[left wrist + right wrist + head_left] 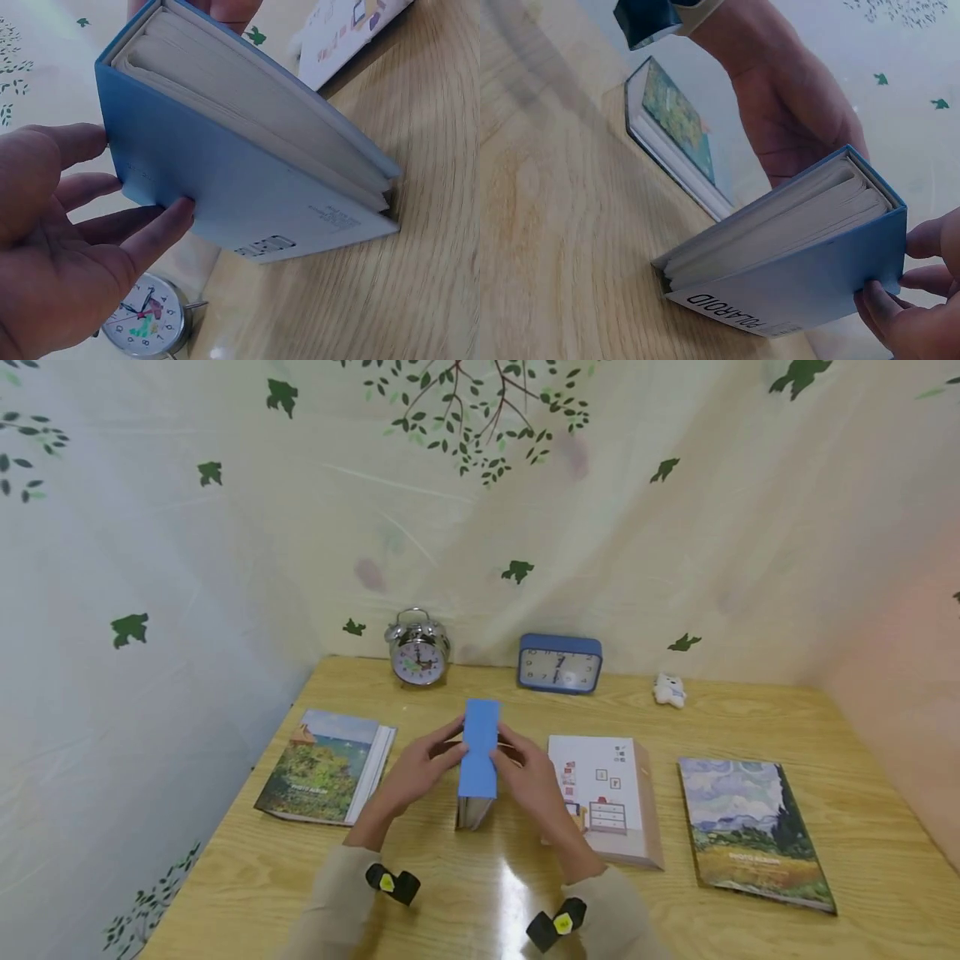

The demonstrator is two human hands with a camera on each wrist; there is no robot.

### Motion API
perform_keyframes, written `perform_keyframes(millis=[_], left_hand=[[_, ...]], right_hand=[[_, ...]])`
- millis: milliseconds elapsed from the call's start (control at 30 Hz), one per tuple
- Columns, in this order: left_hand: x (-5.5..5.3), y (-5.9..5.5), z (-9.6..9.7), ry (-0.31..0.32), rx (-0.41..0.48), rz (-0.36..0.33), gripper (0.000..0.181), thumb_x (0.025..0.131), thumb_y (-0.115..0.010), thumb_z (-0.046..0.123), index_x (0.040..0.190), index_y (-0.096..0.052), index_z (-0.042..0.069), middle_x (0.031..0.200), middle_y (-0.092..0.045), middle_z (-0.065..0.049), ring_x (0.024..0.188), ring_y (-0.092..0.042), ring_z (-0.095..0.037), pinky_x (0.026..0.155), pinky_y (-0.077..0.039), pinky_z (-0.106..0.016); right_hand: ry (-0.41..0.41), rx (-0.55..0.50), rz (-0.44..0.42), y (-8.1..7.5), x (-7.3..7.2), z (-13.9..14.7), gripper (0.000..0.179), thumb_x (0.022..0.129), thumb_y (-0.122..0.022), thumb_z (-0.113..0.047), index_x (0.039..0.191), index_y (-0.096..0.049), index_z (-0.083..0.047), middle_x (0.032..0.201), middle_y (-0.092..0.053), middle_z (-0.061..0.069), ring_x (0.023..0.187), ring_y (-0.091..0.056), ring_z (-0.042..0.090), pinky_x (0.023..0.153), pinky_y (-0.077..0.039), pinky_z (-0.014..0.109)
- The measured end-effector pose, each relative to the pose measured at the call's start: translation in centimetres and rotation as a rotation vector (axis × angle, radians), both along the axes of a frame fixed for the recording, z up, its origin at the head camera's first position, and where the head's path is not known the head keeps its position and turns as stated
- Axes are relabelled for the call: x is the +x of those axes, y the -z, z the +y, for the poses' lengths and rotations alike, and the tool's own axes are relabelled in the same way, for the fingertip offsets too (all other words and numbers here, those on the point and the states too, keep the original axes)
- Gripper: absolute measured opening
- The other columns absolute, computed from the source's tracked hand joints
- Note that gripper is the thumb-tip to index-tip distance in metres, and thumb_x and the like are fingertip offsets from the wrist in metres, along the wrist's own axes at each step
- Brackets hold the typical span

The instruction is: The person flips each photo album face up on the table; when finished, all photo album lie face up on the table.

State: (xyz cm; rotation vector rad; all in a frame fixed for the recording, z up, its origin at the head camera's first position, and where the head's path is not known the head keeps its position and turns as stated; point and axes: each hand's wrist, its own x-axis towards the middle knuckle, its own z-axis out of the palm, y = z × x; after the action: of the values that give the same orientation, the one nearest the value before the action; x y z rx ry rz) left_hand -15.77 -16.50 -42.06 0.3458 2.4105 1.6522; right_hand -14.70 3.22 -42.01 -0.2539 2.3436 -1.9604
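A blue album [480, 747] stands on the table with its spine up and its page edges down, the pages a little fanned. On its side in the right wrist view is the lettering POLAROID. My left hand [414, 768] touches the album's left cover near the spine with extended fingertips; its palm [60, 277] stays off the cover. From the other side, my right hand [532, 777] touches the right cover close to the spine, and its fingers [889, 311] look fairly straight. Between them the two hands steady the album upright.
Left lies a landscape photo album [326, 764]. A white book [600, 777] is beside my right hand, with another photo album [750, 827] farther right. Along the back stand a silver alarm clock [417, 652], a blue clock [560, 664] and a small white figure [669, 690].
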Motion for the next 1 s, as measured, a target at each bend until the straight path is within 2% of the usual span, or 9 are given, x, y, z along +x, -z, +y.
perform_keyframes(millis=[67,200,467,600,767,900,1000], left_hand=[[0.0,-0.5,-0.5,0.015,0.024,0.013,0.056,0.099,-0.051,0.037,0.150,-0.030,0.027,0.153,-0.036,-0.002,0.133,-0.045,-0.026,0.103,-0.045,-0.043],[0.1,-1.2,-1.5,0.005,0.016,0.020,0.056,0.099,-0.051,0.035,0.150,-0.030,0.023,0.152,-0.038,-0.006,0.132,-0.047,-0.026,0.100,-0.047,-0.039],[0.3,-1.6,-3.1,-0.071,-0.107,0.047,0.055,0.099,-0.053,0.033,0.149,-0.035,0.020,0.149,-0.042,-0.013,0.129,-0.050,-0.032,0.098,-0.049,-0.044],[0.3,-1.9,-3.8,-0.102,-0.180,0.051,0.056,0.097,-0.055,0.036,0.148,-0.038,0.018,0.149,-0.040,-0.018,0.128,-0.049,-0.039,0.094,-0.051,-0.049],[0.4,-2.3,-4.6,-0.127,-0.245,0.058,0.060,0.095,-0.057,0.039,0.147,-0.040,0.014,0.152,-0.032,-0.019,0.128,-0.046,-0.045,0.091,-0.051,-0.053],[0.4,-2.4,-5.2,-0.146,-0.293,0.059,0.060,0.095,-0.058,0.040,0.145,-0.043,0.010,0.148,-0.036,-0.021,0.125,-0.049,-0.045,0.090,-0.052,-0.051],[0.6,-2.4,-5.6,-0.159,-0.329,0.049,0.059,0.095,-0.058,0.039,0.143,-0.045,0.008,0.146,-0.039,-0.023,0.123,-0.051,-0.044,0.090,-0.052,-0.050]], right_hand=[[-0.011,-0.005,0.024,-0.1,0.0,-0.6,0.050,0.097,-0.057,-0.020,0.144,-0.043,-0.011,0.140,-0.052,0.012,0.125,-0.053,0.030,0.101,-0.047,0.041],[-0.032,-0.017,0.061,-0.1,0.0,-1.9,0.052,0.097,-0.057,-0.022,0.145,-0.042,-0.011,0.141,-0.050,0.013,0.125,-0.053,0.030,0.102,-0.046,0.041],[-0.086,-0.013,0.070,0.4,0.2,-3.9,0.050,0.099,-0.053,-0.031,0.145,-0.043,-0.015,0.142,-0.047,0.012,0.128,-0.049,0.030,0.106,-0.041,0.045],[-0.103,0.034,0.067,0.9,0.3,-4.8,0.046,0.100,-0.051,-0.028,0.143,-0.046,-0.013,0.141,-0.047,0.016,0.128,-0.049,0.032,0.104,-0.043,0.047],[-0.120,0.153,0.102,1.8,0.5,-5.4,0.046,0.098,-0.053,-0.023,0.141,-0.048,-0.009,0.140,-0.047,0.023,0.123,-0.052,0.037,0.099,-0.047,0.047],[-0.133,0.246,0.110,2.4,0.5,-5.5,0.048,0.097,-0.055,-0.025,0.141,-0.048,-0.008,0.139,-0.046,0.027,0.121,-0.052,0.041,0.097,-0.047,0.050],[-0.136,0.291,0.077,2.9,0.4,-5.6,0.050,0.097,-0.055,-0.027,0.142,-0.047,-0.009,0.141,-0.042,0.030,0.126,-0.046,0.045,0.101,-0.042,0.054]])
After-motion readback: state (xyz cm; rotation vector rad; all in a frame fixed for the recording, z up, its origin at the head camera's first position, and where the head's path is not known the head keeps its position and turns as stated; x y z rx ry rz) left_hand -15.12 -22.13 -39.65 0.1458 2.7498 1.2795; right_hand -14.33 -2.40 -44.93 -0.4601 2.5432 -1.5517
